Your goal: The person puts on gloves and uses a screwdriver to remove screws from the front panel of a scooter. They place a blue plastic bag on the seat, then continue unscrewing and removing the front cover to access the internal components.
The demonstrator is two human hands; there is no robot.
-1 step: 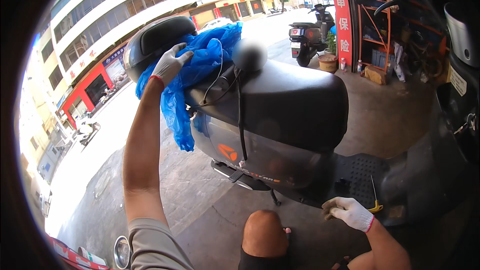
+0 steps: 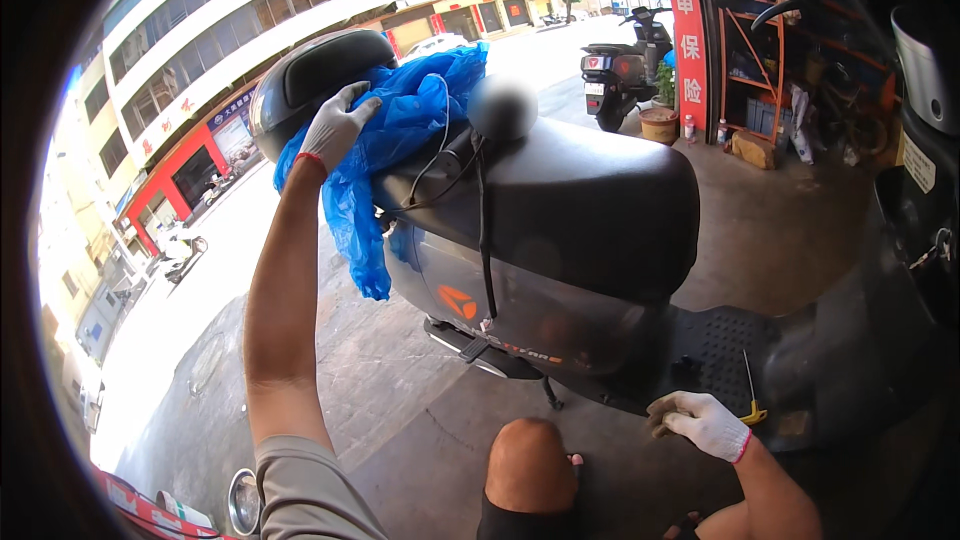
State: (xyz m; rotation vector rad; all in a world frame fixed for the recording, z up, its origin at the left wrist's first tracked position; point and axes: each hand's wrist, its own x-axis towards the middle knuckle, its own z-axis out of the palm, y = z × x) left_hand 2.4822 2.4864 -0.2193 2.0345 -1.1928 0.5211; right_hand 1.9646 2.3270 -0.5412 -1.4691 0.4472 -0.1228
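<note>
A grey and black electric scooter (image 2: 600,230) stands side-on before me. Behind its seat is a dark top box (image 2: 325,75), with crumpled blue plastic sheeting (image 2: 420,95) draped beside it and hanging down the side. My left hand (image 2: 338,125), in a white glove, touches the sheeting next to the box, its fingers bent and the thumb apart. My right hand (image 2: 705,423), gloved too, hovers near the footboard (image 2: 720,350) with loosely curved fingers and nothing visible in them. Beside it lies a hex key with a yellow handle (image 2: 752,412).
A black strap (image 2: 483,230) and thin cords run over the seat's rear, where a round blurred patch hides detail. Another scooter (image 2: 615,70) and a potted plant (image 2: 658,125) stand behind. Orange shelving (image 2: 750,70) is at the right. My knee (image 2: 527,465) is bent below.
</note>
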